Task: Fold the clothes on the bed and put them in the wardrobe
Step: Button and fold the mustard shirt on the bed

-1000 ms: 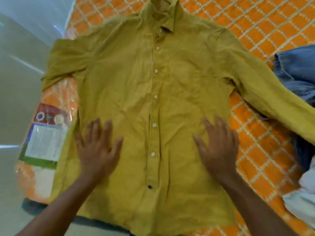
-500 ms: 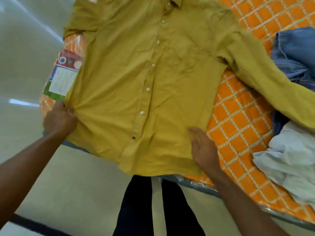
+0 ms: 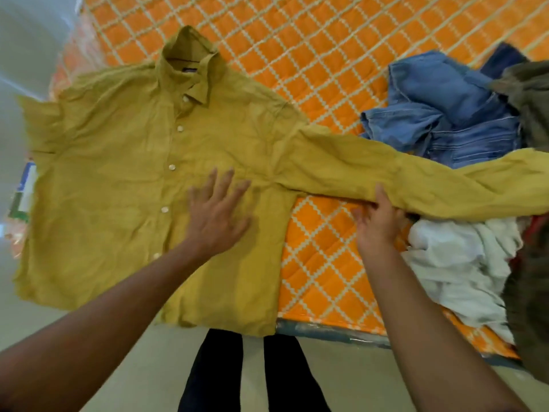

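A mustard-yellow button shirt (image 3: 118, 173) lies face up at the near corner of the orange quilted bed (image 3: 312, 55), collar pointing away from me. My left hand (image 3: 217, 209) lies flat with spread fingers on the shirt's chest, right of the button line. My right hand (image 3: 377, 221) grips the lower edge of the shirt's long right sleeve (image 3: 430, 179), which stretches out to the right over the pile of clothes. The shirt's hem hangs slightly over the bed's near edge.
Crumpled blue jeans (image 3: 445, 114) lie at the right, behind the sleeve. A white garment (image 3: 457, 263) is bunched near the bed's front right edge, with a dark olive garment (image 3: 528, 93) beyond. My dark-trousered legs (image 3: 252, 376) stand on the pale floor at the bed.
Both hands have left the shirt's lower corners. The left hand now presses flat on the chest and the right hand has taken hold of the right sleeve. The view tilted up.
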